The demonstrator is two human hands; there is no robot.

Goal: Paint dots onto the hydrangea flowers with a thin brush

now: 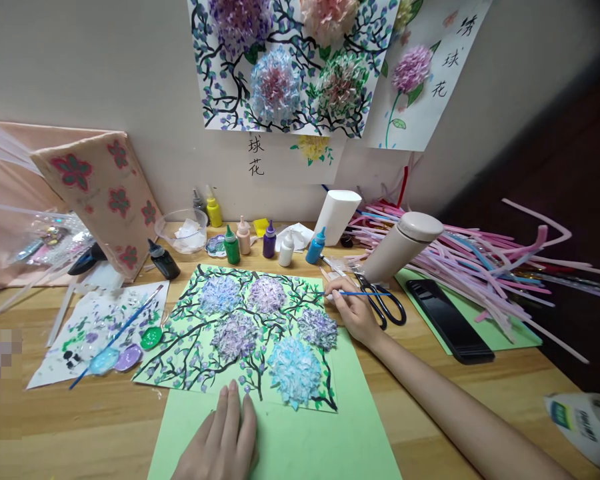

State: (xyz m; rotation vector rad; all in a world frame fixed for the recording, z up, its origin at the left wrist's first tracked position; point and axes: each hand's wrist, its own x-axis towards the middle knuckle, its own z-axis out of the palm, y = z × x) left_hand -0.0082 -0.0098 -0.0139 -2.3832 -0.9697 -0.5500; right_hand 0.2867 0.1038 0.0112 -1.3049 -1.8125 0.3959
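Observation:
My right hand [354, 313] pinches a thin blue paintbrush [370, 293], its tip at the upper right part of a painting [185, 340]. Black branches and small green and purple dabs cover that painting, along with several raised, ruffled flower heads, one of them light blue [295, 371]. Under the painting lies a pale green sheet [310, 447]. My left hand [223, 437] rests on the sheet with fingers stretched out, fingertips at the painting's lower edge.
Left of the painting, paint lids [127, 358] and another blue brush [117, 337] lie on a stained paper [80, 333]. Several paint bottles [231, 245] line the back. To the right are scissors [393, 307], a tumbler [403, 247], a phone [447, 320] and pipe cleaners [480, 260].

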